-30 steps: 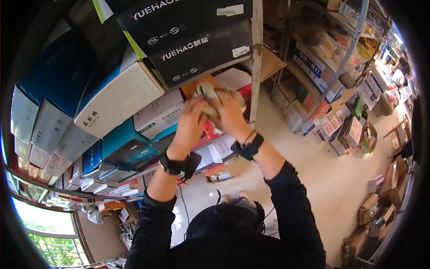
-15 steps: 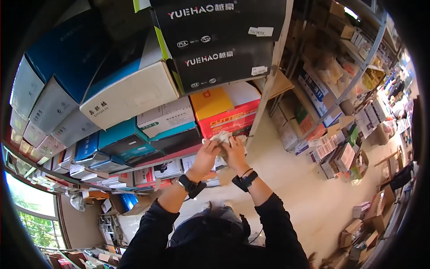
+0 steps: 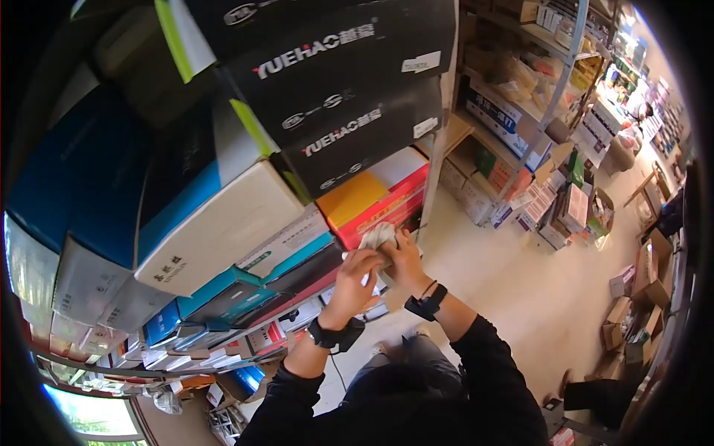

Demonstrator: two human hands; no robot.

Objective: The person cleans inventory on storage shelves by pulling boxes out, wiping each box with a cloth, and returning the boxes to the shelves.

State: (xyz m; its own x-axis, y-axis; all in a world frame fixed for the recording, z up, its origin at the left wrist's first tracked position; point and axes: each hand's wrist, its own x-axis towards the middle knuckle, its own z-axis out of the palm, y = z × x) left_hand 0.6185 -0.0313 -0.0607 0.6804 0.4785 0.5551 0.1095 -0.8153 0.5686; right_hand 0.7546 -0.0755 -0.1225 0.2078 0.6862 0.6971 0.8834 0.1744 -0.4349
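Observation:
A crumpled white cloth (image 3: 378, 236) is bunched between my two hands, in front of the shelf. My left hand (image 3: 352, 288) has its fingers bent and closed at the cloth's lower left side. Around the right side of the cloth, the fingers of my right hand (image 3: 402, 262) are curled. Just behind it stands a red and yellow box (image 3: 394, 199) marked CUTTER. Part of the cloth is hidden by my fingers.
Black YUEHAO boxes (image 3: 327, 56) are stacked above my hands. A large white and blue box (image 3: 216, 227) juts out at the left. Across the tiled floor (image 3: 476, 279), another rack (image 3: 554, 97) holds cartons, with several more boxes on the floor at right.
My view has turned and come closer to the boxes. Both hands stay at the cloth; the left hand's fingers have shifted down and to the left of it.

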